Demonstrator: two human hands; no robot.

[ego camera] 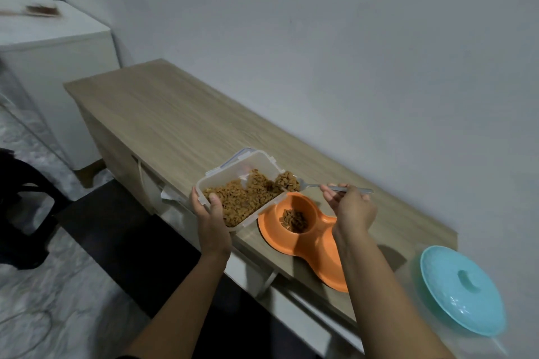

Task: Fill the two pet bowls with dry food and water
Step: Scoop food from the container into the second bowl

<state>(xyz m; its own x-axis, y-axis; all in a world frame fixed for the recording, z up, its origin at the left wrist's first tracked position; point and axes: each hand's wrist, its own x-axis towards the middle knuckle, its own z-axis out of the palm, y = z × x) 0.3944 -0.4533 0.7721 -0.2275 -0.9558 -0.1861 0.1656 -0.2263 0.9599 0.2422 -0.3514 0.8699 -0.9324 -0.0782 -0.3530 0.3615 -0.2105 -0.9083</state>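
An orange double pet bowl (320, 253) lies at the front edge of the wooden table (180, 114). Its far bowl holds a small heap of brown kibble (294, 220); my right forearm covers most of the near bowl. My left hand (211, 217) grips a clear plastic container (233, 183) of kibble, tilted above the table edge beside the bowl. My right hand (350, 207) holds a metal spoon (326, 187) heaped with kibble at the container's right rim, above the far bowl.
A light blue round lid (463, 290) sits on a clear container at the table's right end. A white cabinet (55, 46) stands left of the table against the grey wall. A dark stool (20, 207) stands on the floor at left.
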